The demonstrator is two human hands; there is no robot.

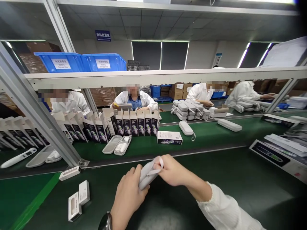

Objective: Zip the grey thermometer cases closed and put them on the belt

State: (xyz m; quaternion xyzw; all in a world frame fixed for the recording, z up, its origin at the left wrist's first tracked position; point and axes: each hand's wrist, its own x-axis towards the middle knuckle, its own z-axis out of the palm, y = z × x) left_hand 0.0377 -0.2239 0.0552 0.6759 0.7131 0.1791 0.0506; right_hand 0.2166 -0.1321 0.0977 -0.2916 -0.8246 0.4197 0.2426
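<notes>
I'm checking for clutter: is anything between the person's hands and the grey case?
Nothing visible is: the left hand grips the grey case directly, and the right hand has hold of its strap. The small white boxes lie apart, off to the left.

1. The left grip [129, 191], a human hand, is left bare.
2. On the left wrist [120, 215] a dark, glossy wristband [105, 221] with a lighter rim is worn; it is cut off by the view's lower edge, so whether it is a watch cannot be told.
3. The right grip [171, 170] is likewise left bare.
4. The right forearm is covered by a loose, creased white sleeve [227, 210].
5. The sleeve is finished with a gathered white cuff [206, 194].
</notes>
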